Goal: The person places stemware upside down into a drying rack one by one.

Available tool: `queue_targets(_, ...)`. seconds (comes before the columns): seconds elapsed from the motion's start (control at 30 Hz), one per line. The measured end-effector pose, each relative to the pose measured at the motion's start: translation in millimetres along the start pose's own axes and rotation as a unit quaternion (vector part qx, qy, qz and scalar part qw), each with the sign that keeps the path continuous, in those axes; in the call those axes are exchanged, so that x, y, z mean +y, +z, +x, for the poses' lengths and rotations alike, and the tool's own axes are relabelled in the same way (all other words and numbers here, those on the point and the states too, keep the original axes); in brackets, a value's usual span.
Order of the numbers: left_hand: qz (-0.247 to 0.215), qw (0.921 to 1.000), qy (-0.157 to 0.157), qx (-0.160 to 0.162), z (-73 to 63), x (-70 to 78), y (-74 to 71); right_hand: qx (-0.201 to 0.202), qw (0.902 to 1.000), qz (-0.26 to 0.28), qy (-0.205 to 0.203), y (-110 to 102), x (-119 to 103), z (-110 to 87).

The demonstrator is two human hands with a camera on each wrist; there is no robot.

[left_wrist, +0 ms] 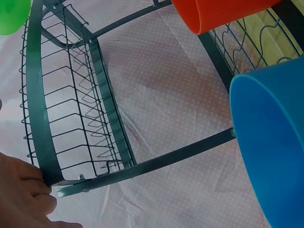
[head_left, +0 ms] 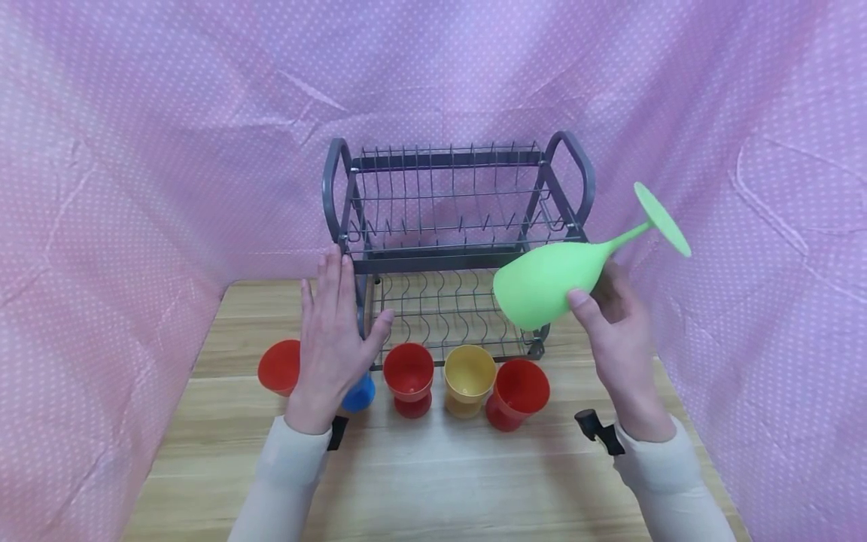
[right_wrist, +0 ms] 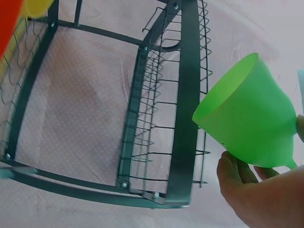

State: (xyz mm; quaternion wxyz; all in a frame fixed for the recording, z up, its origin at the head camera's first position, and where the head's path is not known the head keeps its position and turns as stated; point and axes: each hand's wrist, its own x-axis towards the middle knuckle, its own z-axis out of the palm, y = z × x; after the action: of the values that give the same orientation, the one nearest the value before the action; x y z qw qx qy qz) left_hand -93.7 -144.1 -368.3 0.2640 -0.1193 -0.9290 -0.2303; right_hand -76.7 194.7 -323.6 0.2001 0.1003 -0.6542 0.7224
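My right hand (head_left: 619, 342) grips a lime-green plastic goblet (head_left: 552, 282) by its bowl, thumb on the near side. The goblet is tilted, its mouth pointing down and left and its flat foot up to the right. It hangs in front of the upper right part of a dark two-tier dish rack (head_left: 423, 263). With fingers extended, my left hand (head_left: 332, 339) touches the rack's front left corner; the left wrist view shows the fingertips at the end of the front bar. Under that hand a blue cup (head_left: 359, 394) is partly hidden.
Along the rack's front stand an orange-red cup (head_left: 279, 367) at left, a red cup (head_left: 409, 373), a yellow cup (head_left: 470, 374) and another red cup (head_left: 520, 388). The wooden table (head_left: 433, 489) is bounded by pink dotted cloth (head_left: 135, 188) behind and at both sides.
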Motion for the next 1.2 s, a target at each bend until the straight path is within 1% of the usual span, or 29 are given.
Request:
queue_targets(0.23,0.004,1.0000,0.002,-0.002,-0.3,1.1,-2.2,-0.010,0.9998,-0.014,-0.015,2,-19,15.2)
queue_targets(0.43,0.010,0.9999,0.001,-0.005,-0.4,1.2,-1.9,-0.001,0.9988,0.009,-0.048,3,-30,32.8)
queue_targets(0.7,0.012,0.9999,0.001,-0.003,0.2,1.6,-1.9,0.024,0.9975,0.019,-0.064,5,-35,53.3)
queue_targets(0.87,0.013,0.9999,0.001,-0.003,0.2,1.5,-1.8,0.030,0.9969,0.020,-0.070,6,-38,66.7)
queue_targets(1.03,0.012,0.9999,0.001,-0.004,0.0,1.5,-1.9,0.036,0.9953,0.036,-0.082,7,-39,81.5)
queue_targets(1.2,0.009,1.0000,0.004,0.001,-0.1,1.7,-1.4,0.040,0.9958,0.017,-0.081,7,-39,95.0)
